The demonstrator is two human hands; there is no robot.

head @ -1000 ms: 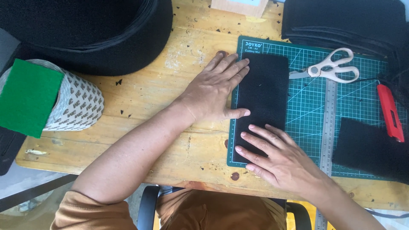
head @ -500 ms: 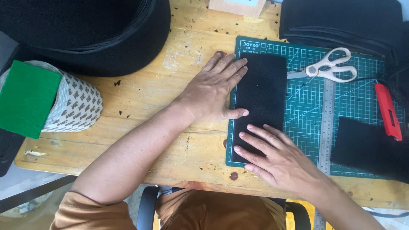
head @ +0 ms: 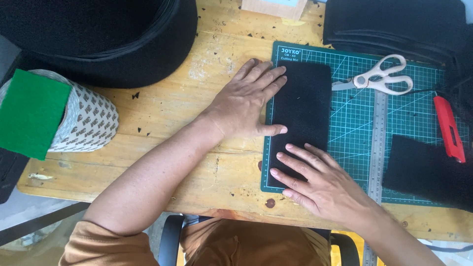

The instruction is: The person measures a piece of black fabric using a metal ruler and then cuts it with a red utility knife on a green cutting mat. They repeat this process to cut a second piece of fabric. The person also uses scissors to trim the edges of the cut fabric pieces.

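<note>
Your wooden worktop [head: 162, 113] carries everything in view. At its far left corner sits a large black roll of fabric [head: 98, 39]; a stack of black fabric [head: 394, 24] lies at the far right. The green cutting mat [head: 354, 128] covers the right half of the worktop. A roll of patterned tape [head: 86, 123] lies at the left edge, with a green pad [head: 29, 113] resting against its end.

The black felt rectangle [head: 303, 111] lies flat along the left side of the mat. Your left hand [head: 244, 103] rests flat with its grip spread apart, fingertips and thumb on the rectangle's left edge. Your right hand [head: 320, 182] presses flat on its near end, fingers likewise apart, clamping nothing.

A second black piece [head: 423, 170] lies at the mat's right, probably the same felt. A steel ruler [head: 377, 143] lies between the two pieces. White scissors [head: 382, 79] rest beyond the ruler; a red utility knife [head: 449, 129] lies at the right edge.
</note>
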